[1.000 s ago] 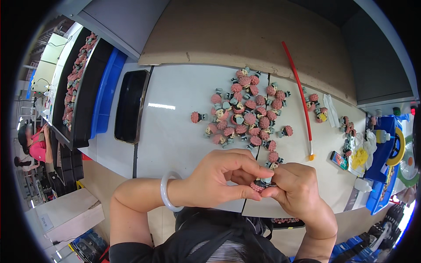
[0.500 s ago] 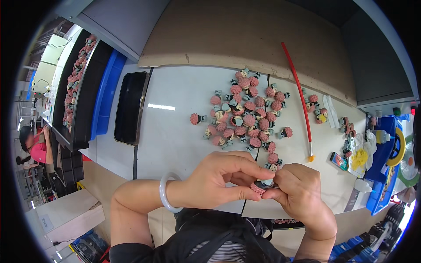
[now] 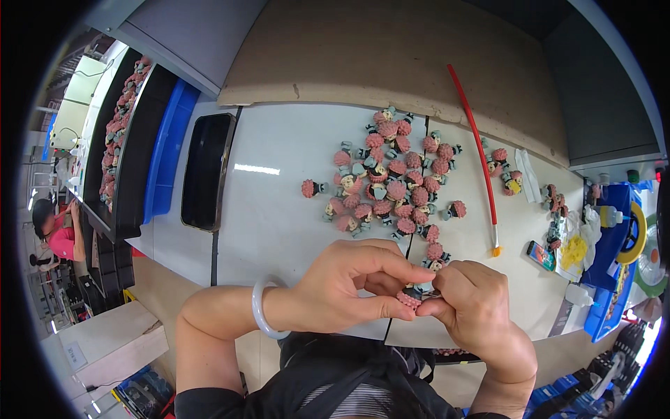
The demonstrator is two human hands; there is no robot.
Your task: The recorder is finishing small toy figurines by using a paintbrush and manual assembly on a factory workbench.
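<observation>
Close to the table's front edge, my left hand (image 3: 352, 283) pinches a small pink-haired figurine (image 3: 409, 299) between thumb and fingers. My right hand (image 3: 476, 299) is curled up against it, thumb by the figurine. Something thin shows between that hand and the figurine, but the fingers hide most of it and I cannot make out what it is. Just beyond my hands, a heap of similar figurines (image 3: 396, 190), with pink textured hair and grey-blue and black parts, spreads over the white table (image 3: 279, 209).
A red-handled paintbrush (image 3: 477, 140) lies right of the heap. A black phone (image 3: 207, 171) and a blue bin (image 3: 167, 150) are at the left. More figurines (image 3: 497, 164), a yellow-stained cloth (image 3: 574, 251) and a white bottle (image 3: 578, 296) lie at the right. A person (image 3: 61, 237) sits far left.
The held figurine has tilted and shifted slightly between my fingers. My hands keep nearly the same place, and the heap is unchanged.
</observation>
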